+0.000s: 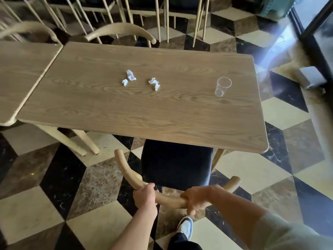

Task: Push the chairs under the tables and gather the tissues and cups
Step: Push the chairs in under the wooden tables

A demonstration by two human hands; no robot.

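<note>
The left hand (145,197) is curled round the curved wooden back rail (167,197) of the chair (175,165), thumb over the top, and the right hand (195,197) grips the same rail just beside it, fingers wrapped from above. Both sit near the middle of the rail, close together. The chair's dark seat is partly under the near edge of the counter (144,109), with its front hidden beneath the top and its back half out over the chequered floor (54,177).

The step in hand appears to be sliding this chair in. With the hands so near each other, the chair could easily swing to one side; moving them a little apart along the rail would likely give a straighter push. The person should push level and forward, not down, so the legs glide and do not catch on the floor. The rail's two arm ends (119,156) look low enough to meet the counter edge, so a slow finish is wise. A shoe (185,228) stands just behind the chair, clear of its path.

On the counter, well ahead of the hands, lie crumpled tissues (131,75) near the middle, another tissue (154,83) just to their right, and a clear cup (222,86) upright toward the right end. A jolt to the counter might tip that light cup.
</note>
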